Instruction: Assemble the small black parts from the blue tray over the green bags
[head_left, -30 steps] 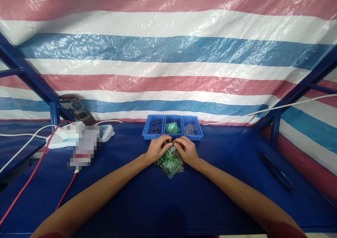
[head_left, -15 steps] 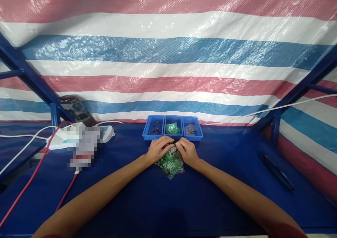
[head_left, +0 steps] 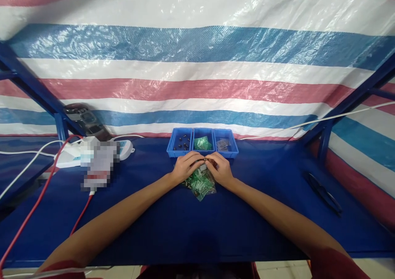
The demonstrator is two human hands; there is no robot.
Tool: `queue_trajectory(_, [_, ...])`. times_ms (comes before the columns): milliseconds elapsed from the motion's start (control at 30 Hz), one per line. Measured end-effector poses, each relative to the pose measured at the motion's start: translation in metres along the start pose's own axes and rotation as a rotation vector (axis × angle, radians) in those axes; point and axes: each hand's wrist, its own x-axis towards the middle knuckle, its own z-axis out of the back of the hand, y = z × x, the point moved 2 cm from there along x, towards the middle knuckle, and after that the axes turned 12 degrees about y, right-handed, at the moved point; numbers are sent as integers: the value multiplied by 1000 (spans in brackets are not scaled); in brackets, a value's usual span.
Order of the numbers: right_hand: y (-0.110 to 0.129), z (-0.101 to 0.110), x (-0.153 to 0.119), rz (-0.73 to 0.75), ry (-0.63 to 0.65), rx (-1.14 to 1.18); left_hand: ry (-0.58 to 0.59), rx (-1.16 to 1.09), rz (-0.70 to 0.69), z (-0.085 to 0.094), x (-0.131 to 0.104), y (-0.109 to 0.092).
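Observation:
My left hand and my right hand meet just in front of the blue bins. The fingertips of both are closed on a small dark part, too small to name. Beneath the hands lies a pile of clear plastic bags with green pieces and silvery pins inside, partly covered by the fingers. Behind them stand three joined blue bins. Several small dark knob-like parts lie in the left bin, a green bag in the middle one, and clear bagged pieces in the right bin.
On the left of the blue table are a white power strip, a blurred-out device with a red cable, and a dark packaged object. Black-framed glasses lie at the right. Striped sheeting hangs behind.
The view has tilted down, bringing the table's front edge into sight. Both hands stay together over the bags, and the dark part between the fingertips shows more clearly.

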Motion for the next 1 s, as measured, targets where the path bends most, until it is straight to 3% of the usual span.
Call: queue_trajectory(1000, [1,1,1,28,-20,12,23,0,10,-1,-2,2])
